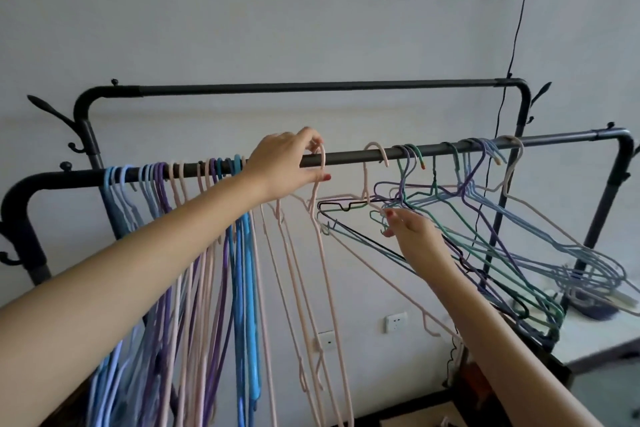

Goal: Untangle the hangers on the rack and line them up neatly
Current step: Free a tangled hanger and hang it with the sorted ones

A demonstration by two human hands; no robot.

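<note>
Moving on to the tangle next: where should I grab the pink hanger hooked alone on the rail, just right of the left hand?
Judging by its pose, take the pink hanger at its neck just below the hook, coming from the front. The hook sits free over the front rail, while its shoulders are caught in the tangled hangers.

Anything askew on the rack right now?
Yes. On the front rail, the tangled hangers right of centre splay sideways, interlocked. The sorted hangers on the left hang straight. Left hand pinches a pink hanger hook; right hand reaches into the tangle.
</note>
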